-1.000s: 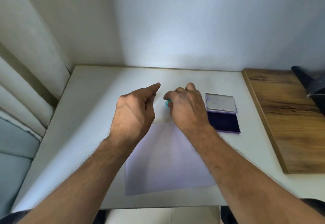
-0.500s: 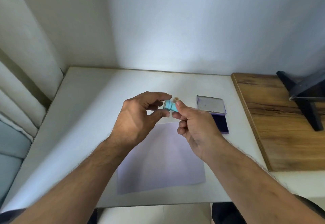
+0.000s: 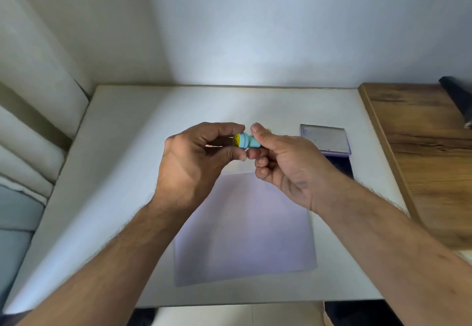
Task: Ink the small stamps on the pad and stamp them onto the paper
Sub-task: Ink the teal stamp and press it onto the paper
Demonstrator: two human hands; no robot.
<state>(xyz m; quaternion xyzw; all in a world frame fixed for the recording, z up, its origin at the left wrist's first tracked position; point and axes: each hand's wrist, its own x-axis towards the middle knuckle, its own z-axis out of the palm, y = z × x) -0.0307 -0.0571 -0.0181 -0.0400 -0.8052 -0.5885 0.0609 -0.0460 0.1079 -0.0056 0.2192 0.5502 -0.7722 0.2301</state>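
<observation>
A small light-blue stamp (image 3: 247,141) with a yellow end is held in the air above the far edge of the white paper (image 3: 245,228). My right hand (image 3: 288,167) pinches its blue body between thumb and fingers. My left hand (image 3: 194,162) curls thumb and forefinger round the yellow end. The ink pad (image 3: 341,163) lies open to the right of the paper. Its dark inked half is mostly hidden behind my right wrist, and its clear lid (image 3: 324,137) is folded back.
Everything lies on a white table (image 3: 122,151) set against a wall. A wooden board (image 3: 429,162) adjoins the table on the right, with a dark object (image 3: 457,100) at its far end. Cushions border the left side.
My right hand has brought the blue stamp up off the table. My left hand has closed in on its yellow end. The stamp has turned sideways.
</observation>
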